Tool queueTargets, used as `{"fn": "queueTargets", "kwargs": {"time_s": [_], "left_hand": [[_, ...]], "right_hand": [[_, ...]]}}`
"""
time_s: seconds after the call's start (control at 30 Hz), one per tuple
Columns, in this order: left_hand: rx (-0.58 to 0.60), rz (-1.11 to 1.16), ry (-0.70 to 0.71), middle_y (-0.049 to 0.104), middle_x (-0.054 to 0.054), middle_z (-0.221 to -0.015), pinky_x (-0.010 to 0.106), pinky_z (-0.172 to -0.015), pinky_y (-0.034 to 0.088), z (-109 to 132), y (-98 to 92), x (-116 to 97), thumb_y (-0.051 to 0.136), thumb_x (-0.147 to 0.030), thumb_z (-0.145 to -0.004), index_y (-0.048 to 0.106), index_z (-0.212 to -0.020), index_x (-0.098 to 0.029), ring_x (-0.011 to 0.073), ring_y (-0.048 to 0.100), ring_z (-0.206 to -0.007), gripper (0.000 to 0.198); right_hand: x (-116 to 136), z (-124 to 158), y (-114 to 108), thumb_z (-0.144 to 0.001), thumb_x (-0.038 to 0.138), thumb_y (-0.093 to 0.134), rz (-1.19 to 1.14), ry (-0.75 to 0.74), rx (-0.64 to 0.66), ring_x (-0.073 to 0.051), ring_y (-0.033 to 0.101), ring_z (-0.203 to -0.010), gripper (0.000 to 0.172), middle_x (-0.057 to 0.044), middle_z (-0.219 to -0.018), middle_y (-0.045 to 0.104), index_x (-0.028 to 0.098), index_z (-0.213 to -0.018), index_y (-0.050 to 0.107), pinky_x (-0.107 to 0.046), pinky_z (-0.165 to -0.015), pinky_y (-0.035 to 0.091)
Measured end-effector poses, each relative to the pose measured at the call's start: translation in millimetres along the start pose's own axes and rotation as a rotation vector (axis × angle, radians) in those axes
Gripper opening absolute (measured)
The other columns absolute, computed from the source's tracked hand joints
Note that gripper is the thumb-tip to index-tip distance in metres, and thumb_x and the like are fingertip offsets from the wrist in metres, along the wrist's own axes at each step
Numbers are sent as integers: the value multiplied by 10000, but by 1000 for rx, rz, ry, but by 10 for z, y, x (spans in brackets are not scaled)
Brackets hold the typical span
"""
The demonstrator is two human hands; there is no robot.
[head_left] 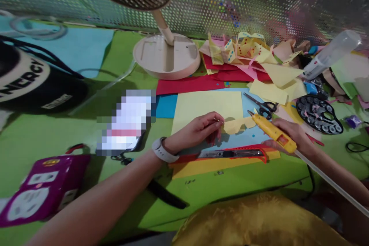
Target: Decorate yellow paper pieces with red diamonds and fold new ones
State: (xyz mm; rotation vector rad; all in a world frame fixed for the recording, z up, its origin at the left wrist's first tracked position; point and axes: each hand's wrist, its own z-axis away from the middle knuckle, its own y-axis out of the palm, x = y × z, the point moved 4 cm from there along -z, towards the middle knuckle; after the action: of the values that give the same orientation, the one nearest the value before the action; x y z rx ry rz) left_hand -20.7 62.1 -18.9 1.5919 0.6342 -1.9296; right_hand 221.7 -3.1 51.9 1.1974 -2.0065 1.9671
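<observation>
My left hand (209, 126) pinches one end of a small yellow paper piece (238, 126) with a wavy edge. In my right hand (291, 134) is a yellow glue gun (273, 130) with a glue stick (325, 177) trailing from its back. The gun's nozzle lies close to the right end of the paper piece; whether they touch, I cannot tell. Beneath are a pale yellow sheet (207, 103) and a light blue sheet (198, 144). A red box cutter (236, 154) lies in front of my hands, and black scissors (261, 105) lie just beyond the gun.
A fan (167, 55) stands at the back, left of piled paper scraps (248, 54). A black palette (318, 115) and a clear bottle (331, 55) are at right. At left are a lit phone (128, 121), a purple pouch (46, 184) and a large black cylinder (37, 80).
</observation>
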Motion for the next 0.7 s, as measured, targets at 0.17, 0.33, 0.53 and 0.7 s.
{"fn": "queueTargets", "kwargs": {"time_s": [0.17, 0.33, 0.53, 0.7], "left_hand": [[9, -37, -14, 644, -21, -670, 212, -455, 463, -4, -4, 28, 459, -445, -937, 477, -955, -187, 98, 584, -480, 258], [6, -54, -18, 656, -12, -679, 216, -461, 461, -13, -9, 66, 471, -439, -933, 482, -967, -188, 101, 589, -478, 253], [-10, -55, -18, 647, -14, -672, 217, -469, 460, -12, 1, 61, 481, -429, -927, 481, -977, -188, 102, 588, -482, 245], [-18, -53, -25, 652, -14, -674, 223, -476, 463, -10, 5, 46, 498, -454, -914, 481, -963, -196, 104, 585, -480, 263]], "right_hand": [[-453, 370, -239, -789, 415, 665, 325, 152, -65, -198, 615, -764, 289, -84, -915, 657, 196, -948, 564, -285, -644, 447], [-944, 832, -529, -749, 456, 660, 534, 466, -247, -216, 622, -726, 316, -104, -862, 667, 196, -920, 603, -311, -625, 460], [-1183, 1058, -663, -740, 450, 640, 672, 629, -237, -279, 656, -865, 400, -124, -1030, 693, 189, -1043, 631, -370, -699, 490], [-1085, 1080, -835, -774, 554, 621, 704, 610, -135, -295, 657, -938, 456, -126, -1106, 695, 218, -1081, 653, -384, -737, 484]]}}
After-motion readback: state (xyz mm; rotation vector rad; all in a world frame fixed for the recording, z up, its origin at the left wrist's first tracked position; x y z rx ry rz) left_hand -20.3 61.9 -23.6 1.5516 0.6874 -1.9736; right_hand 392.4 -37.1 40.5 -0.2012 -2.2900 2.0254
